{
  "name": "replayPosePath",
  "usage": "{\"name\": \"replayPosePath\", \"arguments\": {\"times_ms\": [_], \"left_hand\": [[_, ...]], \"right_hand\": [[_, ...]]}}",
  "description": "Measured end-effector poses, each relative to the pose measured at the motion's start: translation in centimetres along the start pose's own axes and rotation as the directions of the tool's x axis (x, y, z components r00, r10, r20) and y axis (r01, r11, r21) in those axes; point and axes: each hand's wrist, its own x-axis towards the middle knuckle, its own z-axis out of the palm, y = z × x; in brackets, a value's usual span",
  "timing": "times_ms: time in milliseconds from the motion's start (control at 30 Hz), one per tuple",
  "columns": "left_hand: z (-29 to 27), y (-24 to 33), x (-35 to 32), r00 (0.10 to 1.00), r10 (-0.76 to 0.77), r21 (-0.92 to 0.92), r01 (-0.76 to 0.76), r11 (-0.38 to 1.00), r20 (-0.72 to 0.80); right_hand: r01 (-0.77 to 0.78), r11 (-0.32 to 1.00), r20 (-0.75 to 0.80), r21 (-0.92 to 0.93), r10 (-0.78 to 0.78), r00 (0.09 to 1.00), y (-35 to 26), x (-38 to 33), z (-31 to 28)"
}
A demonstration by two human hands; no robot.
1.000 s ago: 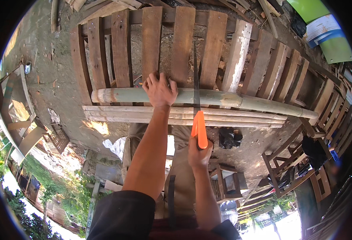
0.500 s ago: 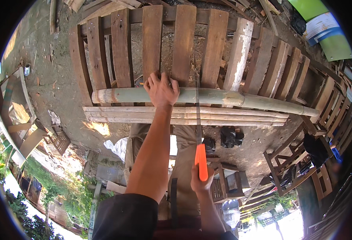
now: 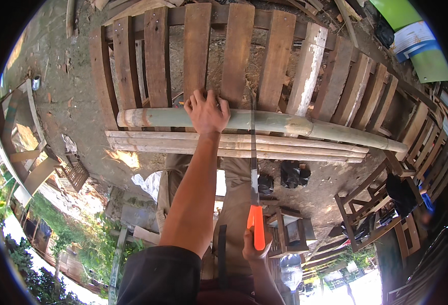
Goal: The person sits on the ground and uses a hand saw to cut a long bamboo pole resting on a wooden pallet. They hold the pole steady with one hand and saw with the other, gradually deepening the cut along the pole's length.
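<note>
My left hand (image 3: 206, 112) lies palm down on a long pale green bamboo pole (image 3: 285, 123), gripping it from above. The pole rests crosswise on a wooden pallet (image 3: 234, 56). My right hand (image 3: 254, 249) is pulled back close to my body and is closed on the orange handle of a hand saw (image 3: 256, 226). The thin saw blade (image 3: 253, 152) reaches forward and crosses the pole just right of my left hand. Several split bamboo strips (image 3: 234, 145) lie alongside the pole on its near side.
More pallets (image 3: 366, 86) lean at the right. Small wooden stools and frames (image 3: 366, 213) stand at the lower right, and a wooden frame (image 3: 25, 152) stands at the left. Bare dirt ground (image 3: 56, 66) lies around. A green and white board (image 3: 417, 40) sits at the top right.
My right hand has drawn the saw back toward my body, so the orange handle is now lower in view. My left hand has stayed on the pole.
</note>
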Motion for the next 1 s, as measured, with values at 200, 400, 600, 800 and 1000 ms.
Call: {"name": "replayPosePath", "arguments": {"times_ms": [200, 400, 600, 800, 1000], "left_hand": [[0.3, -0.1, 0.0, 0.999, 0.034, -0.005, -0.034, 0.999, -0.024], [-0.1, -0.3, -0.1, 1.000, -0.006, -0.019, 0.006, 1.000, -0.002], [0.3, -0.3, 0.3, 0.999, 0.027, -0.030, -0.029, 0.999, -0.047], [-0.2, 0.2, -0.1, 0.999, -0.009, 0.011, 0.009, 1.000, -0.039], [0.4, 0.3, 0.0, 0.999, 0.039, 0.000, -0.039, 0.999, -0.004]], "right_hand": [[-0.118, 0.992, -0.019, 0.039, 0.119, 0.993, -4.7, 14.1, 5.3], [0.105, 0.994, 0.000, -0.024, -0.105, 0.995, 0.7, -0.6, 0.4], [-0.098, 0.992, -0.060, 0.079, 0.103, 0.993, -4.9, 15.8, 5.7], [0.060, 0.998, 0.042, 0.000, -0.060, 0.997, 0.0, -0.9, -0.5], [-0.148, 0.986, -0.028, 0.080, 0.151, 0.988, -1.4, 13.3, 5.1]]}}
